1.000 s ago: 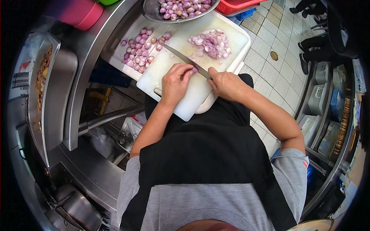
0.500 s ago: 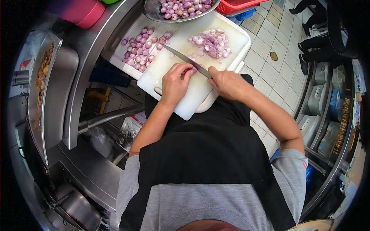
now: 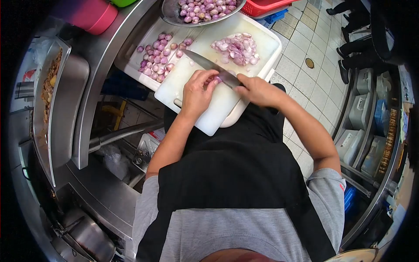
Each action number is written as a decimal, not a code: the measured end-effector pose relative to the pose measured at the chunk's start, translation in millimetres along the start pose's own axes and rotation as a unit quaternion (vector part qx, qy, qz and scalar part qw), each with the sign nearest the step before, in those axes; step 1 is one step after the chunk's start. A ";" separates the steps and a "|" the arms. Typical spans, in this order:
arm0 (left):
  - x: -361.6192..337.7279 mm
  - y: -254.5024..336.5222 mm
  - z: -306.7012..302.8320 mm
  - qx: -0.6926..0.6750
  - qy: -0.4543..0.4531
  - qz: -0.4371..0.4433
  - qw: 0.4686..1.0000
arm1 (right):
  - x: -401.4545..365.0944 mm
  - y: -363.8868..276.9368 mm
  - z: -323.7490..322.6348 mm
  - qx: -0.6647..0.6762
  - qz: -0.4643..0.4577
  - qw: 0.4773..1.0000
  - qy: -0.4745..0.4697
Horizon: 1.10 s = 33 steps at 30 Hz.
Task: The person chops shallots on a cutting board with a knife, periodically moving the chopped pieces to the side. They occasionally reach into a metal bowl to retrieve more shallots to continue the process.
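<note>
A shallot point(image 3: 217, 80) is pinched in the fingers of my left hand point(image 3: 198, 92), low over the white cutting board point(image 3: 174, 85). My right hand point(image 3: 258, 90) is closed round the handle of a kitchen knife point(image 3: 205, 62). Its blade runs up and to the left, beside the fingertips of my left hand and against the shallot. Sliced shallots point(image 3: 238, 48) lie in a pile on the board's far side. To the left, whole peeled shallots point(image 3: 159, 54) are spread in the white tub point(image 3: 131, 65) under the board.
A metal bowl point(image 3: 168, 15) of shallots stands at the tub's far end, near a red basket point(image 3: 257, 8). At left are a steel counter edge point(image 3: 94, 65), a pink container point(image 3: 102, 22) and a steel food tray point(image 3: 65, 105). Another person's legs point(image 3: 355, 48) show at upper right.
The knife blade has turned to show more of its flat side and sits nearer my left fingers. My right hand has shifted slightly up. The left hand stays almost in place.
</note>
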State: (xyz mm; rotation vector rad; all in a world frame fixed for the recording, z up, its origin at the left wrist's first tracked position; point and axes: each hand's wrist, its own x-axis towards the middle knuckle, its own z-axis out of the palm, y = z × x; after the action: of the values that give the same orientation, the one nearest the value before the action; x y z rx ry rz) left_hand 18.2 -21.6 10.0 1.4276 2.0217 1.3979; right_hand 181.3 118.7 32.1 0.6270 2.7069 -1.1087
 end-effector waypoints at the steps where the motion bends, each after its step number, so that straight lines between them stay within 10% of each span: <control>1: 0.2 -0.8 -1.0 0.000 0.000 0.002 1.000 | -5.1 -29.2 -31.9 0.081 0.139 0.981 -0.104; 8: 2.0 4.7 2.3 0.097 -0.026 -0.001 0.995 | -15.0 -4.2 -14.7 -0.097 0.003 0.992 0.078; 33: -2.9 -5.9 3.5 0.025 0.019 0.004 0.999 | -17.7 -49.6 -31.6 -0.166 0.007 0.986 -0.021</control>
State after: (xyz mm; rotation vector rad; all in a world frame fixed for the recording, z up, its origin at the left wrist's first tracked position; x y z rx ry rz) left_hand 18.7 -22.4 2.7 1.4427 2.0904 1.3969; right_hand 176.4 103.3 91.3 0.5598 2.7540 -0.6339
